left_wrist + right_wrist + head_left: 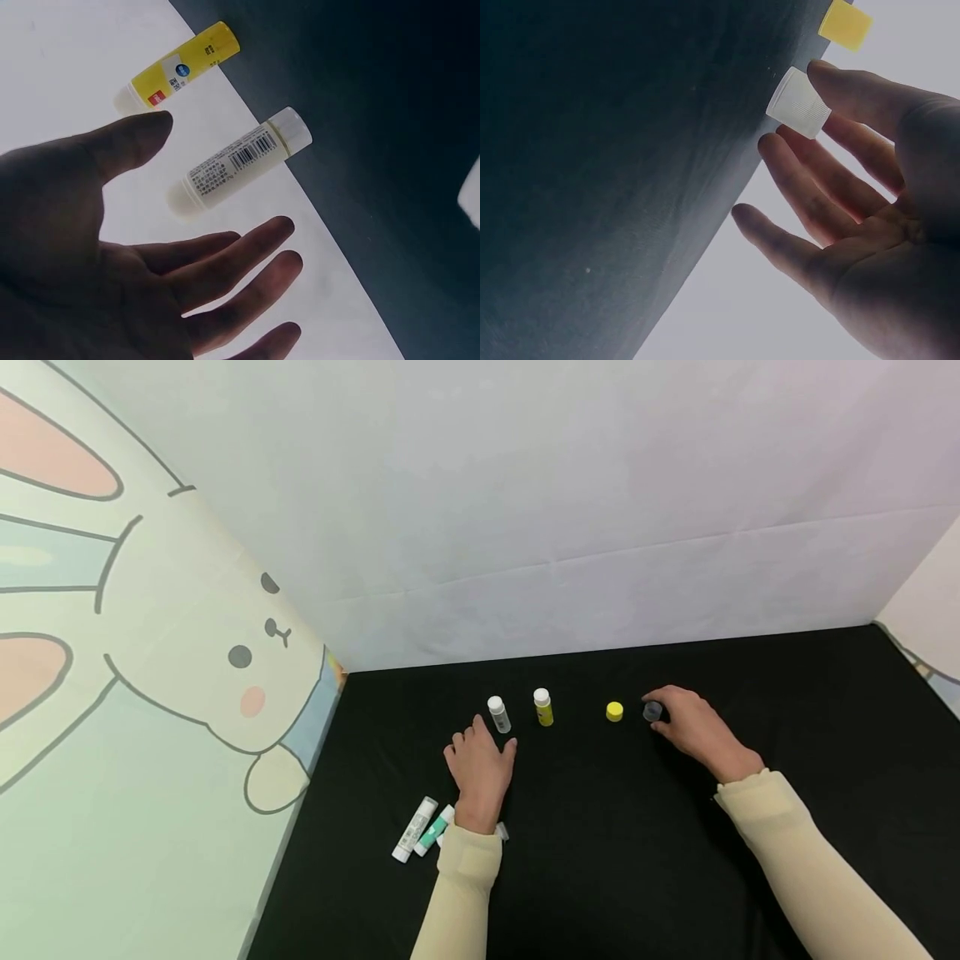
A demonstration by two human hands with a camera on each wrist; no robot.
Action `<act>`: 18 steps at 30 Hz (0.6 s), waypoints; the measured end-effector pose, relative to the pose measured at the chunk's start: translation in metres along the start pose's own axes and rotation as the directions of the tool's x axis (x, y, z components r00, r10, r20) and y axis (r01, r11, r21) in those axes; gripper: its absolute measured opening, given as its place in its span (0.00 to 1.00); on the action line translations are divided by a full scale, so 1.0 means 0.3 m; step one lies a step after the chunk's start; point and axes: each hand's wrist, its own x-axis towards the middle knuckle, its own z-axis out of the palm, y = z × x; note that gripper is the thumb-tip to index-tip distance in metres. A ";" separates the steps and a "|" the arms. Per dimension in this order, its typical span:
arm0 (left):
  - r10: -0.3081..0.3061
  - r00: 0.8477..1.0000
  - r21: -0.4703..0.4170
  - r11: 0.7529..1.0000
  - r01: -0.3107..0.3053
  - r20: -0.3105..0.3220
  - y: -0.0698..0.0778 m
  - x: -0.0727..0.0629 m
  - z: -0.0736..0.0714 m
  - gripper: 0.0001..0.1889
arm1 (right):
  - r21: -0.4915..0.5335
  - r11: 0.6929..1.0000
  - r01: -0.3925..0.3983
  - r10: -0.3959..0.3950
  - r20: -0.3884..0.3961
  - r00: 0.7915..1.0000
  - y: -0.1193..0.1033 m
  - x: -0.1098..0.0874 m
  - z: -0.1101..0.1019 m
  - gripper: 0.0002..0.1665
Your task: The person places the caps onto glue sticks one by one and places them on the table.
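Right wrist | clear cap [799, 105] | between thumb [866, 94] and fingers [801, 182] | contact unclear

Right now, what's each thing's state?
Clear bottle: upright, white end up.
Yellow bottle: upright, white end up.
Yellow cap: loose.
Clear cap: at right hand, grip unclear.
Left hand: empty, fingers spread.
White tube: lying down.
Green-white tube: lying down.
White item: mostly hidden, state unclear.

Probably a curtained-off tabletop booth: plain pale backdrop [525, 485], cartoon-rabbit panel [172, 635] left, black-covered table [600, 860]. Wider building type unclear.
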 end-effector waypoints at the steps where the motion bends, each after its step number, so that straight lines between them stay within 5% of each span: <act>1: 0.002 1.000 -0.001 1.000 -0.002 -0.006 0.000 0.002 0.000 0.36 | -0.001 1.000 0.001 -0.001 0.001 1.000 0.000 0.000 0.000 0.26; 18: -0.015 0.999 -0.035 0.999 0.014 -0.031 0.001 0.046 0.016 0.31 | 0.030 0.999 -0.013 0.014 -0.030 0.999 0.005 0.009 0.012 0.19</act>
